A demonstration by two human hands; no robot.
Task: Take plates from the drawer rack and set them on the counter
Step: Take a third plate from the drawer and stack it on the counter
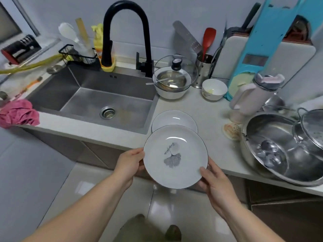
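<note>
Two white plates: one rests on the bench (206,109) just right of the sink (97,102), the other I hold above the bench's front edge. My left hand (129,165) grips the leaf-printed plate (175,156) at its left rim, my right hand (216,186) its lower right rim. The bare plate (174,119) lies just behind. Further right, a steel basin (279,149) holds a ladle.

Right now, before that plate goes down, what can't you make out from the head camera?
- The drawer rack: not in view at all.
- Plate on the counter: its near part is hidden by the held plate, so touching or apart is unclear.
- Fingers of the left hand and right hand under the held plate: hidden.
- Script above the leaf print: too small to read.
</note>
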